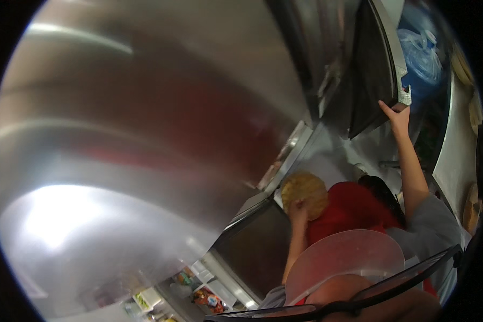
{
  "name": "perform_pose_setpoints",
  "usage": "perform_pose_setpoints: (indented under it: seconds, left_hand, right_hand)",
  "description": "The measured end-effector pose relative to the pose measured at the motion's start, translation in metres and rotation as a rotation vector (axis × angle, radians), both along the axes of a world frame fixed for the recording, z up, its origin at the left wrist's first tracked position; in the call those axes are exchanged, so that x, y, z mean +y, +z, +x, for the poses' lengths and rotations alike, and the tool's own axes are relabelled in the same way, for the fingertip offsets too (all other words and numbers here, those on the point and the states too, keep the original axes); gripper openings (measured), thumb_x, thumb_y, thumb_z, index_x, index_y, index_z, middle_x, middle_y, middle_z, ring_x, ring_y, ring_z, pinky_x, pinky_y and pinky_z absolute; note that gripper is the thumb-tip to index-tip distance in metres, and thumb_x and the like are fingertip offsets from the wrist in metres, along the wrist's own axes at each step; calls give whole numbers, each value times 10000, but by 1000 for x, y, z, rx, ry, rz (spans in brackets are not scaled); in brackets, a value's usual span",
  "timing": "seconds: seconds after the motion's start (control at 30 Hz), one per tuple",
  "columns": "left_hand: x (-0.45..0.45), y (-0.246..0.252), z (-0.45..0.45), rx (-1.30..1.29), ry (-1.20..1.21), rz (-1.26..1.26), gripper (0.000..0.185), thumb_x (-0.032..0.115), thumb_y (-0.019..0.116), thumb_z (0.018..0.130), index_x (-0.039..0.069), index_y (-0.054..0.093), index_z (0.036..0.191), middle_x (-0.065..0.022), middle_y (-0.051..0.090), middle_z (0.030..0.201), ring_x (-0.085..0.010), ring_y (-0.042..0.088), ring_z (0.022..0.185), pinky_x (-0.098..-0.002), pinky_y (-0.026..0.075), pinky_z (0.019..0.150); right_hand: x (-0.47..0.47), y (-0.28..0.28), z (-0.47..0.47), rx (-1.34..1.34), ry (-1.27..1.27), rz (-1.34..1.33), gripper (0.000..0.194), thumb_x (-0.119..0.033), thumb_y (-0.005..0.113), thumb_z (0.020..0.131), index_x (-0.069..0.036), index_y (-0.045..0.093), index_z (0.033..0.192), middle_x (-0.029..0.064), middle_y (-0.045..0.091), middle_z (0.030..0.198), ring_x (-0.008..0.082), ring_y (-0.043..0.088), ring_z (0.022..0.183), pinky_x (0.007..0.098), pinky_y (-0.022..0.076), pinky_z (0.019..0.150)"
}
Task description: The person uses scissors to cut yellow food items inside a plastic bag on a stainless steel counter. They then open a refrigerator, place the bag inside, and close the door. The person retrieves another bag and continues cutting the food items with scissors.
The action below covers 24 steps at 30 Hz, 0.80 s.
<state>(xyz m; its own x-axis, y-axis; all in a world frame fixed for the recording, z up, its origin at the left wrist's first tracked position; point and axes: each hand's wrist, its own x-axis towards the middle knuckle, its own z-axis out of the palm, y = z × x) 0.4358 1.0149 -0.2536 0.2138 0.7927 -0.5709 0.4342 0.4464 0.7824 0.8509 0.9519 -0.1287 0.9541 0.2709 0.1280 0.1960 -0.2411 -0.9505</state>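
My left hand [299, 209] is closed on a round, yellowish thing [306, 191] with an uneven surface, perhaps a container of food, held beside my red apron [354, 205]. Its exact kind cannot be told. At the upper right my right hand [398, 114] grips the lower corner of an open cabinet or refrigerator door [372, 72], dark on its inner face with a pale metal edge. The thumb lies on the dark face; the other fingers are mostly hidden behind the edge.
A large, shiny metal surface [145, 141] fills the left side. Below it stand white containers [221, 294] and packaged goods [209, 301]. Another dark panel [257, 241] lies left of my left forearm. Blue plastic with a clear bag [422, 56] is beyond the door, and a metal counter [455, 141] runs along the right.
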Motion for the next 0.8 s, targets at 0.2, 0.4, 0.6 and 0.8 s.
perform_pose_setpoints:
  seconds: [0.2, 0.4, 0.6, 0.8]
  left_hand:
    - [12, -77, 15, 235, -121, 261, 278, 242, 687, 872, 1, 594, 771, -94, 590, 677, -181, 559, 614, -341, 437, 583]
    - [39, -135, 44, -29, -138, 394, 246, 91, 680, 885, 0, 562, 690, 27, 499, 587, -41, 402, 545, -235, 332, 492]
    - [63, -190, 76, -281, 144, 295, 253, 53, 653, 905, 25, 538, 682, 75, 458, 624, -11, 363, 581, -203, 286, 510]
    - [60, -192, 84, -258, 170, 256, 260, 72, 657, 909, 46, 537, 680, 80, 460, 628, -11, 364, 585, -198, 288, 522]
  right_hand:
    - [-39, -59, 30, -187, -124, 187, 523, -228, 849, 708, 37, 572, 1064, 51, 613, 962, 151, 574, 872, 274, 451, 799]
    - [-46, -85, 47, -350, -266, 113, 282, -180, 717, 846, -27, 578, 1037, 131, 627, 1053, 207, 612, 995, 305, 488, 825]
    - [52, -173, 21, -1075, -147, 525, 173, -119, 658, 871, -25, 606, 1007, 120, 645, 1019, 200, 625, 993, 297, 486, 844]
    - [243, -189, 57, -462, 709, 309, 276, -123, 547, 955, -14, 612, 1201, 55, 646, 1091, 127, 586, 994, 276, 454, 889]
